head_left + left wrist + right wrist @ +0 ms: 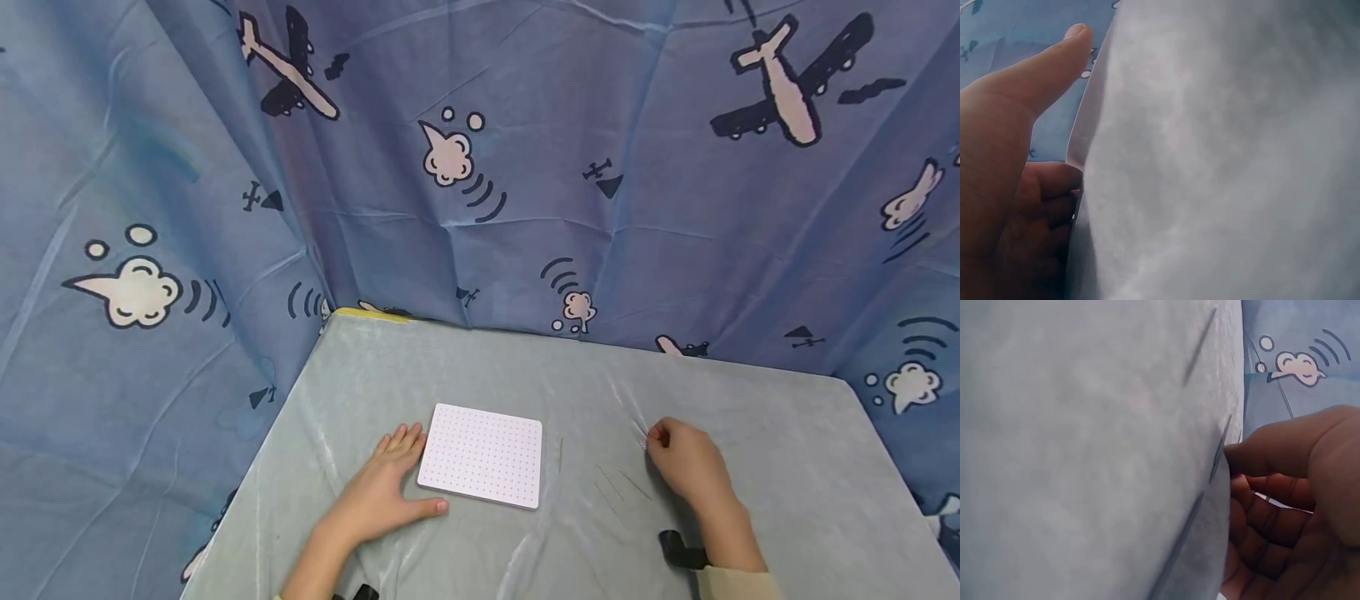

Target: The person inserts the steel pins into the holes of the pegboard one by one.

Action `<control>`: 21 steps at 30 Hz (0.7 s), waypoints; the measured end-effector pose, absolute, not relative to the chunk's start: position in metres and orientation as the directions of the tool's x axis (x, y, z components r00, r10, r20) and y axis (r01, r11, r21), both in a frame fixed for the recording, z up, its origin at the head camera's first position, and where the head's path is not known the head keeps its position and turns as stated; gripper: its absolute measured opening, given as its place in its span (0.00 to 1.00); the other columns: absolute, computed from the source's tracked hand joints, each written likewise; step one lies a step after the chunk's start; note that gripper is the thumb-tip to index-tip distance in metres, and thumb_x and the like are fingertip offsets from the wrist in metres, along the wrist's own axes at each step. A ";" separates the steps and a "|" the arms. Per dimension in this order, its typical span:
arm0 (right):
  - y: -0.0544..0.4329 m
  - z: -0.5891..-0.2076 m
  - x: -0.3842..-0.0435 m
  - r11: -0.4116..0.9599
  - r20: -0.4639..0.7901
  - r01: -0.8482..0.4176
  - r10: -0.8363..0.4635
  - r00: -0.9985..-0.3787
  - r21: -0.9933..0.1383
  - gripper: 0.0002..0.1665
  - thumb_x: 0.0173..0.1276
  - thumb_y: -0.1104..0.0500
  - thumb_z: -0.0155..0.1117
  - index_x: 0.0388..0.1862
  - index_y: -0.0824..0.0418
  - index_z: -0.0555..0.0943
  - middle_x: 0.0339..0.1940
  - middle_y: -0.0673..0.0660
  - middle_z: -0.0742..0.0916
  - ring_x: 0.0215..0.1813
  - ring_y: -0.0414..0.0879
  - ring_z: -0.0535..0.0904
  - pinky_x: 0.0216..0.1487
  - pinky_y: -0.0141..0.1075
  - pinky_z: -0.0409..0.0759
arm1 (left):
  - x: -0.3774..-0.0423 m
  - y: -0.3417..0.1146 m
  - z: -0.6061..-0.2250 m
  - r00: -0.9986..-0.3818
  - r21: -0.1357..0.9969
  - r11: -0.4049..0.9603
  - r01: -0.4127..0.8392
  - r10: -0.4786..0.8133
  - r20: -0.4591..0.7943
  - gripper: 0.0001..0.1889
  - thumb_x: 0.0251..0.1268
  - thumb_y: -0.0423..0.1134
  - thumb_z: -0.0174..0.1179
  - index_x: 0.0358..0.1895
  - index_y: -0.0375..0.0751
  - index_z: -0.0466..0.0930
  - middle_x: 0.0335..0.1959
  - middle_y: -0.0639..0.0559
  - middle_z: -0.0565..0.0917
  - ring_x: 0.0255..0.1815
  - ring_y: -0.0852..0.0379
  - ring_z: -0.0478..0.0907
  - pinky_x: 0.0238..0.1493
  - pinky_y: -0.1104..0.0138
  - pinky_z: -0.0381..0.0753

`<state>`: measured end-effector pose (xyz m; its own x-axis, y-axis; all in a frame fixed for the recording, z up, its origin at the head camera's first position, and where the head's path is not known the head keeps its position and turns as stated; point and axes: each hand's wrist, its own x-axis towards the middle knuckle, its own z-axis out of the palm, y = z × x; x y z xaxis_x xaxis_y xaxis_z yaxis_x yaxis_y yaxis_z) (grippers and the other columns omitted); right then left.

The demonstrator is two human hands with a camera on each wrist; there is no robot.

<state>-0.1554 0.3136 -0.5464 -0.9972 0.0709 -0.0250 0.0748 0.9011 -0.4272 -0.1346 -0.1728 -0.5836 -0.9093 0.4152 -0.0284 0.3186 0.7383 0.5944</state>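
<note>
In the head view, the thin white rectangular board with rows of small dots [483, 456] is lying flat on the pale grey, filmy table cover [795, 475], between the hands. The left hand [378, 497] is spreading its fingers, holding nothing, along the board's left edge; touching or just beside, I can't tell. The right hand [692, 462] is bending its fingers, thumb and forefinger meeting at the cover, near several thin dark needle-like rods [635, 484].

In the left wrist view, the thumb is standing well away from the fingers, whose tips are going out of sight in shadow.

In the right wrist view, thumb and forefinger are closing together beside a rod; whether they're gripping it or a fold of cover isn't clear. With the cover creasing there, a pinch could be catching film, and a tug could be rolling rods or shifting the board.
</note>
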 end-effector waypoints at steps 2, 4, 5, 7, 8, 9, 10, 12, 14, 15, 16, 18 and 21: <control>0.317 -0.547 -0.156 0.888 -0.023 0.078 0.076 -0.997 -0.454 0.06 0.76 0.63 0.64 0.39 0.65 0.85 0.32 0.56 0.86 0.32 0.50 0.78 0.34 0.45 0.78 | -0.135 -0.173 -0.583 -0.911 0.610 0.727 0.315 0.412 -0.020 0.63 0.56 0.77 0.73 0.85 0.35 0.65 0.88 0.45 0.60 0.90 0.44 0.50 0.90 0.49 0.47; 0.319 -0.548 -0.156 0.873 -0.028 0.085 0.082 -0.996 -0.480 0.06 0.76 0.62 0.65 0.40 0.64 0.86 0.34 0.56 0.87 0.34 0.49 0.79 0.35 0.44 0.78 | -0.135 -0.174 -0.584 -0.912 0.623 0.717 0.312 0.409 -0.015 0.62 0.57 0.77 0.72 0.84 0.34 0.65 0.88 0.45 0.60 0.90 0.44 0.50 0.90 0.48 0.47; 0.319 -0.548 -0.157 0.866 -0.031 0.089 0.085 -0.996 -0.492 0.06 0.77 0.62 0.65 0.41 0.64 0.86 0.34 0.56 0.87 0.34 0.49 0.79 0.35 0.44 0.78 | -0.135 -0.174 -0.584 -0.913 0.632 0.710 0.311 0.408 -0.009 0.62 0.57 0.77 0.72 0.84 0.34 0.66 0.88 0.44 0.61 0.90 0.43 0.50 0.90 0.47 0.47; 0.320 -0.547 -0.157 0.852 -0.035 0.097 0.091 -0.995 -0.515 0.06 0.77 0.61 0.66 0.41 0.64 0.86 0.34 0.55 0.87 0.34 0.49 0.79 0.35 0.43 0.77 | -0.135 -0.175 -0.586 -0.914 0.641 0.699 0.316 0.405 0.008 0.61 0.58 0.76 0.73 0.83 0.32 0.67 0.88 0.43 0.62 0.90 0.42 0.51 0.89 0.45 0.48; 0.320 -0.547 -0.157 0.846 -0.032 0.098 0.096 -0.995 -0.524 0.06 0.77 0.61 0.66 0.42 0.64 0.86 0.34 0.55 0.87 0.34 0.49 0.78 0.35 0.42 0.77 | -0.135 -0.175 -0.586 -0.914 0.642 0.698 0.316 0.405 0.010 0.61 0.58 0.76 0.72 0.83 0.33 0.67 0.88 0.43 0.62 0.90 0.42 0.51 0.89 0.45 0.48; 0.320 -0.547 -0.157 0.841 -0.025 0.099 0.101 -0.995 -0.533 0.07 0.77 0.61 0.66 0.42 0.64 0.86 0.34 0.55 0.86 0.34 0.49 0.78 0.35 0.42 0.76 | -0.135 -0.175 -0.587 -0.915 0.645 0.694 0.320 0.404 0.018 0.61 0.58 0.76 0.73 0.83 0.32 0.67 0.87 0.43 0.62 0.90 0.41 0.51 0.89 0.44 0.49; 0.319 -0.547 -0.156 0.836 -0.018 0.099 0.106 -0.994 -0.540 0.07 0.78 0.61 0.66 0.42 0.65 0.85 0.33 0.55 0.86 0.34 0.48 0.77 0.34 0.41 0.75 | -0.135 -0.175 -0.588 -0.915 0.646 0.693 0.320 0.404 0.020 0.60 0.58 0.75 0.73 0.83 0.33 0.67 0.87 0.43 0.62 0.90 0.41 0.51 0.89 0.44 0.49; 0.317 -0.548 -0.155 0.825 0.008 0.096 0.121 -0.993 -0.556 0.07 0.77 0.62 0.66 0.43 0.66 0.85 0.33 0.55 0.85 0.34 0.48 0.76 0.34 0.40 0.74 | -0.135 -0.175 -0.589 -0.914 0.645 0.693 0.323 0.405 0.022 0.60 0.59 0.74 0.73 0.83 0.33 0.68 0.87 0.43 0.62 0.90 0.41 0.52 0.89 0.44 0.50; 0.313 -0.548 -0.153 0.812 0.038 0.095 0.143 -0.989 -0.576 0.07 0.77 0.62 0.66 0.43 0.66 0.84 0.32 0.55 0.84 0.34 0.47 0.76 0.33 0.38 0.74 | -0.135 -0.176 -0.589 -0.914 0.646 0.693 0.319 0.406 0.015 0.60 0.59 0.74 0.74 0.83 0.33 0.67 0.87 0.44 0.62 0.90 0.41 0.51 0.89 0.45 0.49; 0.310 -0.547 -0.152 0.803 0.048 0.097 0.154 -0.987 -0.587 0.07 0.77 0.62 0.65 0.43 0.66 0.84 0.32 0.56 0.84 0.33 0.47 0.76 0.32 0.37 0.74 | -0.134 -0.176 -0.589 -0.914 0.644 0.697 0.315 0.405 0.008 0.60 0.59 0.74 0.74 0.83 0.33 0.67 0.87 0.44 0.62 0.90 0.42 0.51 0.89 0.45 0.49; 0.307 -0.547 -0.152 0.792 0.055 0.100 0.166 -0.985 -0.602 0.07 0.77 0.62 0.65 0.44 0.66 0.83 0.33 0.56 0.84 0.33 0.47 0.76 0.31 0.37 0.74 | -0.134 -0.176 -0.589 -0.915 0.640 0.703 0.310 0.403 -0.001 0.60 0.59 0.74 0.73 0.84 0.34 0.67 0.88 0.45 0.61 0.90 0.43 0.50 0.89 0.47 0.48; 0.299 -0.544 -0.151 0.762 0.065 0.107 0.192 -0.979 -0.638 0.07 0.77 0.62 0.64 0.45 0.66 0.83 0.34 0.57 0.84 0.31 0.46 0.78 0.28 0.35 0.76 | -0.135 -0.176 -0.588 -0.915 0.631 0.712 0.308 0.403 -0.008 0.60 0.59 0.75 0.73 0.84 0.36 0.66 0.88 0.47 0.61 0.90 0.44 0.49 0.90 0.49 0.47; 0.286 -0.535 -0.151 0.722 0.095 0.111 0.238 -0.967 -0.683 0.05 0.76 0.62 0.64 0.45 0.63 0.83 0.35 0.57 0.84 0.31 0.45 0.78 0.27 0.33 0.76 | -0.136 -0.175 -0.588 -0.913 0.618 0.720 0.316 0.408 -0.009 0.60 0.59 0.76 0.71 0.85 0.39 0.66 0.88 0.48 0.61 0.90 0.46 0.49 0.90 0.51 0.46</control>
